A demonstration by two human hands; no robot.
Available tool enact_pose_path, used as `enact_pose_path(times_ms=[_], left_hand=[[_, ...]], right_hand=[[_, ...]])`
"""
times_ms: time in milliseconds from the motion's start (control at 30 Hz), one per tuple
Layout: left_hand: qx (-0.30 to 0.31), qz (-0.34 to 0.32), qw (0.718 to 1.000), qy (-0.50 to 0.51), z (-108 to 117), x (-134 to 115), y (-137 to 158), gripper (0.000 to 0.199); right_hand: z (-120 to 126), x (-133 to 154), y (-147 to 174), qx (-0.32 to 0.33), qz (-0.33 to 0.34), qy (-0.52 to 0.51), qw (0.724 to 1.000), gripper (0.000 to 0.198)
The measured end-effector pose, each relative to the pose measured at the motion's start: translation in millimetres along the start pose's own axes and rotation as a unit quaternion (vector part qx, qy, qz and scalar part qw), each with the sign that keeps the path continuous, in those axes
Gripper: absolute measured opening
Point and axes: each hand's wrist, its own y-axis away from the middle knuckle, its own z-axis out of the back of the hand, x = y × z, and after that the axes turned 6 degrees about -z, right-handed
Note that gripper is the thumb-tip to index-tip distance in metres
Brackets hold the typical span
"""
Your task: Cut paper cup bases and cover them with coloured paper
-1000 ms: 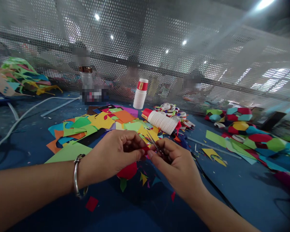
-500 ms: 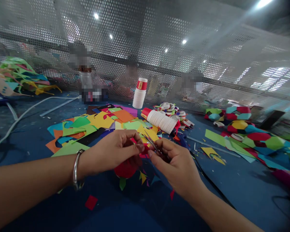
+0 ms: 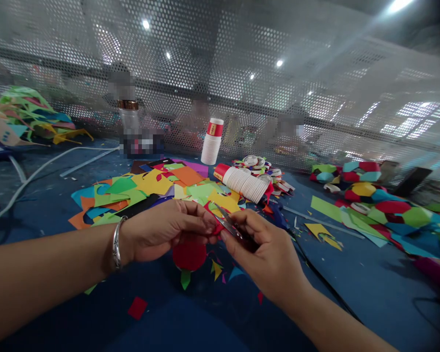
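Note:
My left hand, with a silver bangle at its wrist, pinches a small piece of red paper. In my right hand is a pair of scissors, its blades parted and touching the red paper; the fingers hide most of the handles. Below my left hand lies a red paper disc with a green leaf-shaped piece at its lower edge. Small paper scraps lie close by, and a red square is nearer me.
Coloured paper sheets are heaped behind my hands. One stack of paper cups stands upright; another cup stack lies on its side. At the right are colourful paper crafts and a black cable. A perforated metal screen closes the back.
The scissor blades have opened wider and tilted around the red paper. My left hand has turned slightly, and more of the red disc shows beneath it.

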Motion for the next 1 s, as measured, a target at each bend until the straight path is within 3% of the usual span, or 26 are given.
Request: enact_pose_path(times_ms=[300, 533, 733, 1000], left_hand=[[-0.044, -0.085, 0.994, -0.047, 3.7, -3.9, 1.4, 0.025], [-0.092, -0.141, 0.982, -0.088, 5.4, -8.2, -2.3, 0.022], [-0.075, -0.182, 0.976, -0.089, 5.7, -7.0, -1.4, 0.022], [-0.083, -0.225, 0.966, -0.098, 5.4, -6.7, -4.8, 0.021]], right_hand=[[3.4, 3.0, -5.8, 0.020, -0.084, -0.125, 0.988, 0.026], [2.1, 8.9, -6.3, 0.110, -0.189, -0.315, 0.924, 0.036], [1.7, 9.2, -6.8, 0.130, -0.220, -0.355, 0.899, 0.036], [2.7, 7.9, -6.6, 0.138, -0.229, -0.355, 0.896, 0.036]])
